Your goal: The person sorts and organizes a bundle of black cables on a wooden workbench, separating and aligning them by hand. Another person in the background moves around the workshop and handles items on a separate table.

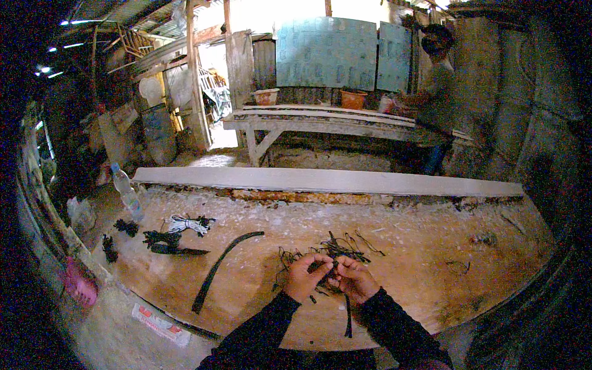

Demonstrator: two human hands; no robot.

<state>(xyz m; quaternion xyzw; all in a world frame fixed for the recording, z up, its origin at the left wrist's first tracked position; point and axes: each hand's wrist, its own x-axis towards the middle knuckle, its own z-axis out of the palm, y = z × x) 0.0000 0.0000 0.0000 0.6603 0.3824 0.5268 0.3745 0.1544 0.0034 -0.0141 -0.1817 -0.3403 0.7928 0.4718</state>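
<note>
From here I've L hand & R hand pinching a dark bit, lower ctr; loose strands seem pending, mid-left bundles prob. done.

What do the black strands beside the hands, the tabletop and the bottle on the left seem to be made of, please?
Black strands: perhaps rubber or cord, dark and dull; thin, loosely bent pieces leave it open.
Tabletop: probably wood or plywood, worn, with brown showing through pale scuffs.
Bottle: likely clear, shiny plastic, as its body looks see-through.
</note>
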